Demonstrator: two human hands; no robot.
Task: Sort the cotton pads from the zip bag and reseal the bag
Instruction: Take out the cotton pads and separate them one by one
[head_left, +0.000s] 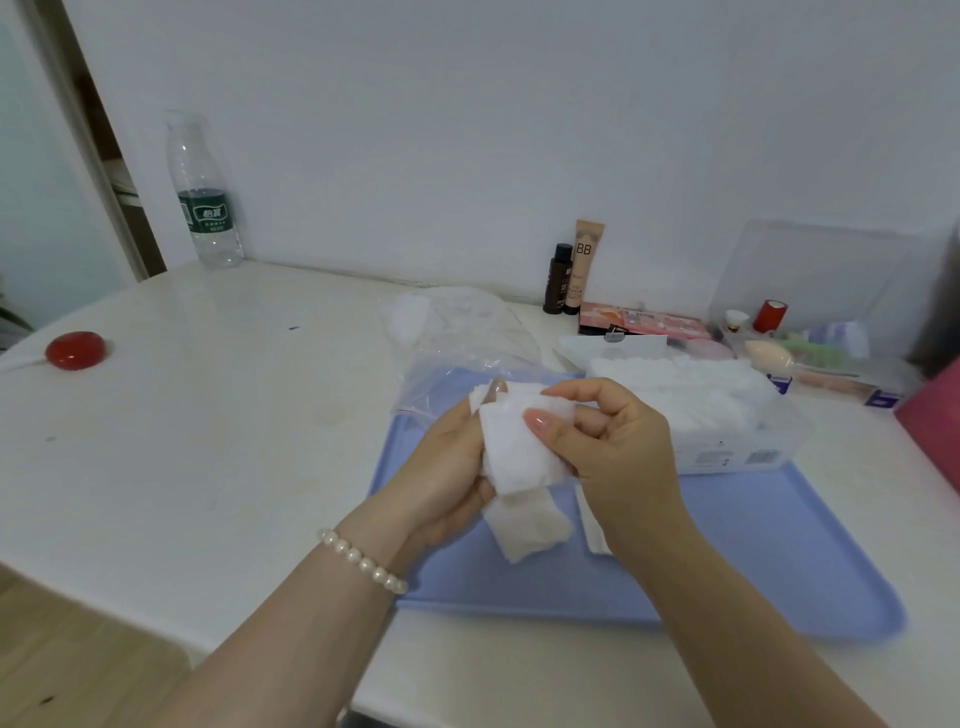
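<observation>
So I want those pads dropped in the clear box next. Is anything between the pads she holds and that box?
Nothing visible. Both hands, left and right, hold the cotton pads above the blue tray; the clear box sits just right of them, its top open.

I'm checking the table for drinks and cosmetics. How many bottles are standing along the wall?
2. A clear plastic water bottle stands at the far left corner of the table. A small dark bottle stands further right, beside the BB cream tube. The clear box may hide others.
</observation>
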